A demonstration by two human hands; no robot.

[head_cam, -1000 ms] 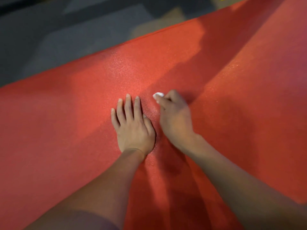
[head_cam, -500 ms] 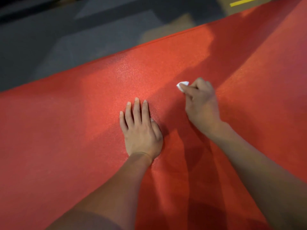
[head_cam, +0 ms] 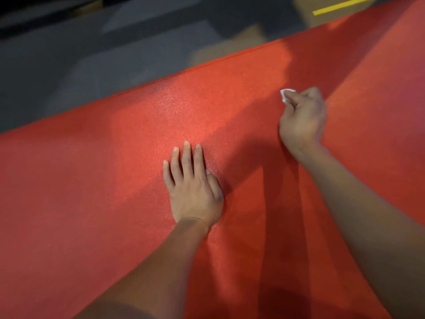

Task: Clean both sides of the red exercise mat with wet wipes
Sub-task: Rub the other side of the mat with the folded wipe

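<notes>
The red exercise mat (head_cam: 96, 180) fills most of the view, lying flat with its far edge running diagonally from left to upper right. My left hand (head_cam: 194, 189) rests palm down on the mat near the middle, fingers straight and close together. To its upper right, my right hand (head_cam: 303, 118) is curled around a small white wet wipe (head_cam: 285, 95) and holds it against the mat. Only a corner of the wipe shows past the fingers.
Beyond the mat's far edge lies dark grey floor (head_cam: 92, 65) with a tan patch (head_cam: 232, 47). A yellow tape line (head_cam: 340, 5) crosses the floor at the top right. Shadows of my arms fall across the mat.
My right hand has slid the wipe away from my left hand, to the right along the mat. My left hand stays pressed flat in the same spot.
</notes>
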